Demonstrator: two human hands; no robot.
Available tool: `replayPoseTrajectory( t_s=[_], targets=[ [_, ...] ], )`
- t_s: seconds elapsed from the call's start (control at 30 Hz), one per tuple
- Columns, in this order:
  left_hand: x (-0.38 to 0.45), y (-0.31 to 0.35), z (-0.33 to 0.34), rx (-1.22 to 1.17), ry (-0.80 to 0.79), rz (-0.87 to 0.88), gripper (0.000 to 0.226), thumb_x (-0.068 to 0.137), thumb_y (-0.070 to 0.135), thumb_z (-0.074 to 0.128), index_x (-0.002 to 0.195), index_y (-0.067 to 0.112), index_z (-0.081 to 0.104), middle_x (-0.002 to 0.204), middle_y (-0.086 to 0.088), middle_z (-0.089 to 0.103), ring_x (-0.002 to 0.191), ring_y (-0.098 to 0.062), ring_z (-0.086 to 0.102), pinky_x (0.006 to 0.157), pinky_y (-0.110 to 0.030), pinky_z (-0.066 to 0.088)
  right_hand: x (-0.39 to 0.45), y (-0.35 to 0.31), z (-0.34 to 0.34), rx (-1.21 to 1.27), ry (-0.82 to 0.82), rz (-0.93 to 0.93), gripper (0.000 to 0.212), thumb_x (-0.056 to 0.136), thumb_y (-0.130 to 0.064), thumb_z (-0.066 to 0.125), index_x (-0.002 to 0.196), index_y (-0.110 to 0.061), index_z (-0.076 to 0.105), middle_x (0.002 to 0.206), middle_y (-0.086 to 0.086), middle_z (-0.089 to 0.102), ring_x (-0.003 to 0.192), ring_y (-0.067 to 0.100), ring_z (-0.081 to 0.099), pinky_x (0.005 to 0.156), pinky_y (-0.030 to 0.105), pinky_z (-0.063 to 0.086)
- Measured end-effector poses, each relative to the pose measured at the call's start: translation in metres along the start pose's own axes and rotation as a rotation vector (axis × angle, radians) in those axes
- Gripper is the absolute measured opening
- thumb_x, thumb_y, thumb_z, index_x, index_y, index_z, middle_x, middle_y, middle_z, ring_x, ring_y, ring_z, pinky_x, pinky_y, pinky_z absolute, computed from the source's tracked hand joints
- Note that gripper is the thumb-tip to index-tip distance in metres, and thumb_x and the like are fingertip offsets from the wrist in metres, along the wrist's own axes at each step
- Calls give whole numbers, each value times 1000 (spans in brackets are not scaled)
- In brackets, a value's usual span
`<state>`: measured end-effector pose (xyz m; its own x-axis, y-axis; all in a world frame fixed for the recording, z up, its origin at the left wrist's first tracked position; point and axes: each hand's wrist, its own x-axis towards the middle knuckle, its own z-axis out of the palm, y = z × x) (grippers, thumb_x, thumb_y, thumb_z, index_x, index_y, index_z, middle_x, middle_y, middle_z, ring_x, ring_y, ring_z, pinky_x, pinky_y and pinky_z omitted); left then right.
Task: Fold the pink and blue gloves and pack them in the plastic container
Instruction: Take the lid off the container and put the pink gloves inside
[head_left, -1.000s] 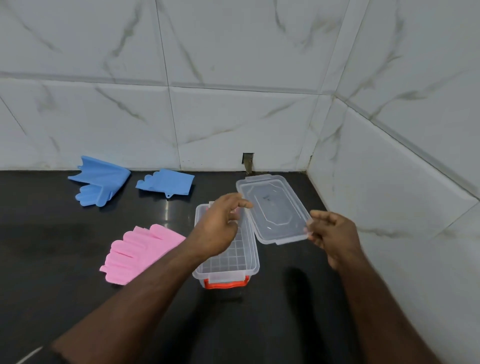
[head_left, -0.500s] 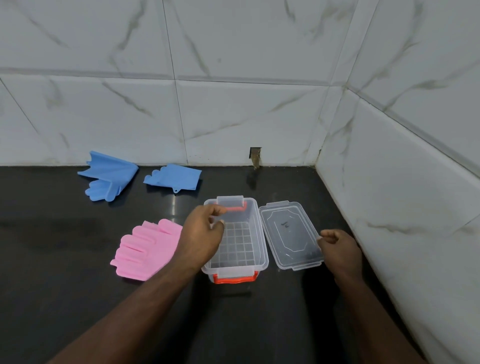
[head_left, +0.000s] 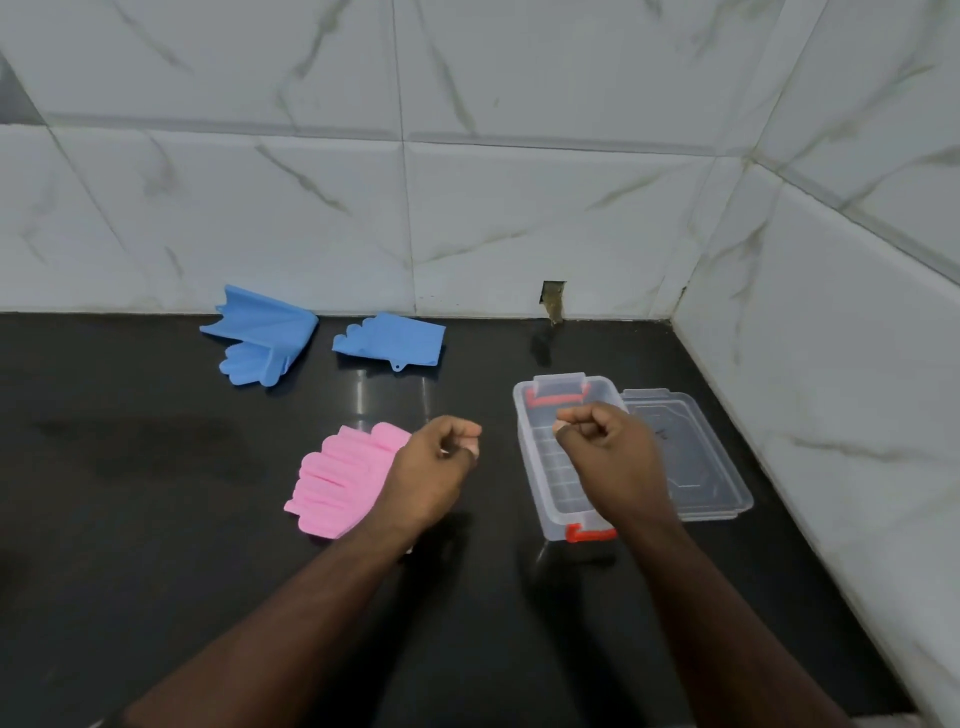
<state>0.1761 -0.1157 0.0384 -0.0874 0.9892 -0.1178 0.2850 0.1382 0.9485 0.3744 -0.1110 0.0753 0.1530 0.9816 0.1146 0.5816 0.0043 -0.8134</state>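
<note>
Between pink glove (head_left: 332, 486) and container (head_left: 561, 457) — seemingly bare counter (head_left: 156, 571).

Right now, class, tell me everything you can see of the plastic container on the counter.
The plastic container is a clear, rectangular tub of see-through plastic with a grid pattern on its floor and red-orange clips at its near and far ends. It stands upright and open on the black counter, with no gloves in the part that shows. Its clear lid lies flat beside it on the right. The right hand, fingers curled, hovers above it, hiding part of the inside.
</note>
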Motion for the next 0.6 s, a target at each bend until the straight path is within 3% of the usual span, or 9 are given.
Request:
replayPoseTrajectory(
  t_s=[0.13,0.3,0.43,0.6],
  targets=[
    [-18,-30,-39,-83,90,-185,12,94,6,59,88,12,66,79,-8,73,63,-16,69,55,-25,52,-13,-31,48,94,-265,24,10,89,-25,66,98,-28,69,79,-7,73,74,8,70,78,36,59],
    [-48,-71,-71,-31,140,-355,33,95,26,65,69,7,62,62,-14,72,49,-22,60,47,-27,46,1,-43,116,-163,-455,-3,42,92,-26,63,132,-17,58,127,-2,65,112,13,61,99,29,48],
    [-64,-89,-85,-114,41,-540,38,95,36,67,87,0,67,65,-14,72,52,-24,66,42,-24,47,22,-44,148,-447,-595,1,54,96,-34,57,144,-13,43,142,5,52,127,23,52,103,35,42],
    [-62,-89,-92,-337,124,-551,25,93,24,71,96,-1,64,83,-17,75,67,-27,74,56,-31,59,37,-46,162,-577,-712,-18,59,93,-47,59,137,-10,48,133,7,57,116,24,56,90,33,44]
  ],
)
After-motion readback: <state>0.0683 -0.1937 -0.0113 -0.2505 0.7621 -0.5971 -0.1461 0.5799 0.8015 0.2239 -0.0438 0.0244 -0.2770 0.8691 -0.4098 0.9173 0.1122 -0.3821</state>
